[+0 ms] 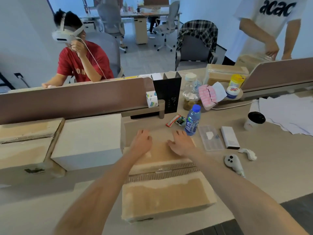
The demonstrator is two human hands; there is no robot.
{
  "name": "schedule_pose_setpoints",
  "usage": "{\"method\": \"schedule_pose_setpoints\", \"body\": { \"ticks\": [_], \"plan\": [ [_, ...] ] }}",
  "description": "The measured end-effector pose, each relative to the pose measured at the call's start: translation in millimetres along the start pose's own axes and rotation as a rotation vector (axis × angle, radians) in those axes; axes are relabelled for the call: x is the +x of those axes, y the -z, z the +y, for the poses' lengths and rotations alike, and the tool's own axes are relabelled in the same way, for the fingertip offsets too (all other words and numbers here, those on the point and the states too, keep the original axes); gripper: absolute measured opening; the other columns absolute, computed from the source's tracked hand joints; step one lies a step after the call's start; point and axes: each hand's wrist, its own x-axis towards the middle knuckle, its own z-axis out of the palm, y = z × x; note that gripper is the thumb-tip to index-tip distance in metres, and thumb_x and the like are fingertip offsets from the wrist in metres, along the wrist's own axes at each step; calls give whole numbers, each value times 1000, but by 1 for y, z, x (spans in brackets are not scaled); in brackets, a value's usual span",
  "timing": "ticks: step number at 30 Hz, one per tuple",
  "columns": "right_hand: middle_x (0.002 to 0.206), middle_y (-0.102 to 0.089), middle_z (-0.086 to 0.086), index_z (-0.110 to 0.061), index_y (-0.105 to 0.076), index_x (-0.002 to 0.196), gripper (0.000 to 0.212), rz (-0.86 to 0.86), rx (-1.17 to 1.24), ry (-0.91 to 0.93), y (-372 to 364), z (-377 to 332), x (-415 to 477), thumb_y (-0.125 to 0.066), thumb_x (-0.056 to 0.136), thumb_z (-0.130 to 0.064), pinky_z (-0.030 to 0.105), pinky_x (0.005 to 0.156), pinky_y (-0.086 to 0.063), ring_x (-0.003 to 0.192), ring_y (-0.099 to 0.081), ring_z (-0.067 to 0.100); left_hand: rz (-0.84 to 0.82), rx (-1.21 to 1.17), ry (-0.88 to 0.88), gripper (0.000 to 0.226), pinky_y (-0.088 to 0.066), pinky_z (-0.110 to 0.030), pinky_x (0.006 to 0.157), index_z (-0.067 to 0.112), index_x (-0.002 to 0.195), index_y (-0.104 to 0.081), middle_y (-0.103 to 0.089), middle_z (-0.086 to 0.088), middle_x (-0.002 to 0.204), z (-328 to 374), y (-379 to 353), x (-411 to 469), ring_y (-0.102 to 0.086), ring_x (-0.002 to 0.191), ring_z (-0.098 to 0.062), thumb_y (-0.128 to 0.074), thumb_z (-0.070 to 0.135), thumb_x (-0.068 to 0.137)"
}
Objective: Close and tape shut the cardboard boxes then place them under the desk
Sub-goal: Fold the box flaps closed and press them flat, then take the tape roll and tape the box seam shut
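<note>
A brown cardboard box lies on the desk right in front of me, its two top flaps folded down and meeting at a seam across the middle. My left hand rests flat on the far flap, fingers spread. My right hand lies flat on the same flap a little to the right. Neither hand holds anything. A second brown cardboard box sits at the far left with its flaps down. A white box stands between the two. No tape roll shows.
A blue water bottle stands just beyond my right hand. A clear plastic case, a white power bank, a controller and a coffee cup lie to the right. A brown divider backs the desk; people are beyond it.
</note>
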Motion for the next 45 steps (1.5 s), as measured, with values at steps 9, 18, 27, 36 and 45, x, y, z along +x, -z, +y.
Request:
{"method": "schedule_pose_setpoints", "body": {
  "ticks": [9,18,27,36,45],
  "plan": [
    [134,-48,12,-9,-36,145,55,-5,646,-16,42,-17,125,-51,98,-30,33,99,-39,124,-47,27,60,-390,290,54,-37,-28,103,13,149,-29,-40,-5,147,25,42,100,-45,129,-24,-44,13,97],
    [125,-61,1,-15,-45,140,44,45,996,-34,71,-32,215,-49,101,-34,24,87,-46,114,-59,20,161,-512,304,55,-34,-33,110,15,150,-28,-37,-4,151,40,79,171,-40,135,-20,-48,20,98],
    [95,-70,7,-8,-66,96,15,160,1297,66,57,-35,246,-66,93,-23,31,72,-54,87,-69,23,483,-822,272,27,-48,-31,88,18,111,-65,-66,7,102,64,84,219,-60,98,-12,-56,37,95],
    [96,-72,0,-9,-68,104,19,54,1427,62,62,-22,238,-67,91,-23,16,61,-52,75,-71,5,666,-992,426,30,-57,-45,84,21,80,-75,-74,3,79,76,74,241,-71,83,-18,-72,50,74],
    [96,-69,-2,-8,-66,105,18,28,1425,66,67,-24,232,-64,94,-22,11,59,-49,71,-67,-4,780,-674,357,18,-53,-30,79,19,83,-69,-68,12,77,84,81,236,-63,77,-5,-66,36,87]
  ]
}}
